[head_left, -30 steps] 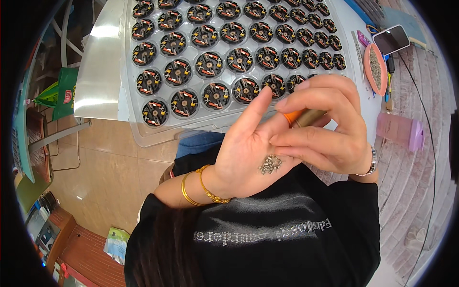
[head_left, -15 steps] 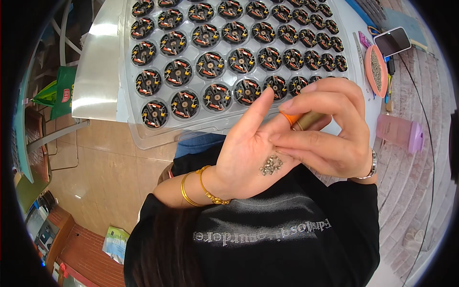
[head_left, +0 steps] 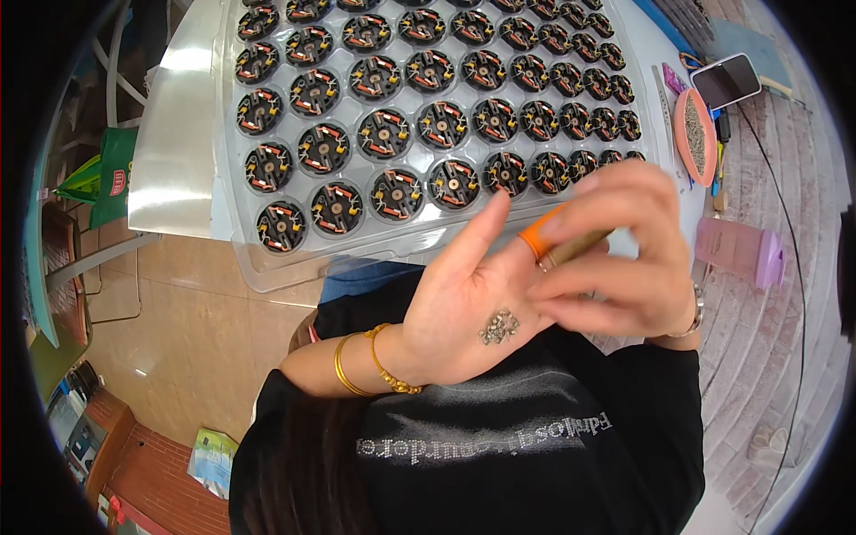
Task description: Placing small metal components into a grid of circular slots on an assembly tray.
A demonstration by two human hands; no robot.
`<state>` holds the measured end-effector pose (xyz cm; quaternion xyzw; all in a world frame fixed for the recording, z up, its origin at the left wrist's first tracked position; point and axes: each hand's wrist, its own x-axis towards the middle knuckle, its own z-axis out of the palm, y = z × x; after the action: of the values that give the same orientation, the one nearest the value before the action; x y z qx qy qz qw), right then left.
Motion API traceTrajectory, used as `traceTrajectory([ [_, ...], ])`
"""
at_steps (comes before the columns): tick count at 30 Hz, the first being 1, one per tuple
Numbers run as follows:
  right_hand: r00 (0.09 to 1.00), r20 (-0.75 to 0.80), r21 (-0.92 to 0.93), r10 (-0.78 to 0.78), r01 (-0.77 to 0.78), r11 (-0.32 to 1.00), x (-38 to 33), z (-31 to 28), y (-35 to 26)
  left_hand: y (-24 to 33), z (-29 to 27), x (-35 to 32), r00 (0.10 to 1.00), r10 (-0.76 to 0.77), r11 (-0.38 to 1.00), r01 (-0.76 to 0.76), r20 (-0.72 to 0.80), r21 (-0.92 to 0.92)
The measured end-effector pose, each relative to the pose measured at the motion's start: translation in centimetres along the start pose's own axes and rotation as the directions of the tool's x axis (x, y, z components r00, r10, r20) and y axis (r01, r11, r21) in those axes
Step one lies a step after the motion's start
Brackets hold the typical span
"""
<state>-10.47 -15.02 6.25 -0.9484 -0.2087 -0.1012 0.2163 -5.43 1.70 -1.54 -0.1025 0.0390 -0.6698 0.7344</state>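
My left hand (head_left: pixel 455 308) is turned palm up with thumb spread. A small heap of tiny metal pieces (head_left: pixel 498 327) lies on its palm. Its fingers wear an orange finger cot (head_left: pixel 538 236) and a brownish one (head_left: pixel 575 251). Over those fingers is my right hand (head_left: pixel 629 259), curled and blurred, thumb and forefinger pinched together beside the heap; what they hold, if anything, is too small to make out. Just beyond the hands, a clear plastic tray (head_left: pixel 259 270) carries rows of round black parts (head_left: pixel 384 134) with red and yellow components.
At the table's right side stands a pink bowl (head_left: pixel 680 134) of small grey pieces. A phone (head_left: pixel 727 80) with a cable (head_left: pixel 785 178) rests behind it. A clear pink bottle with purple lid (head_left: pixel 740 252) lies nearer. A metal sheet (head_left: pixel 174 152) covers the table's left end.
My right hand has shifted slightly and is now blurred by motion. The metal heap is more in view. The tray sits slightly lower and further left in the picture.
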Motion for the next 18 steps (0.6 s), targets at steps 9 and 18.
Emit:
traceTrajectory([
  [9,0.993,-0.040,-0.183,0.112,-0.117,0.976,1.1,0.8,3.4,-0.1,-1.0,-0.4,0.990,-0.092,0.992,0.100,-0.106,0.076],
  [18,0.992,0.094,-0.167,0.085,-0.068,0.984,1.2,0.6,4.0,0.4,-0.9,-0.3,0.992,-0.069,0.994,0.077,-0.107,0.076],
])
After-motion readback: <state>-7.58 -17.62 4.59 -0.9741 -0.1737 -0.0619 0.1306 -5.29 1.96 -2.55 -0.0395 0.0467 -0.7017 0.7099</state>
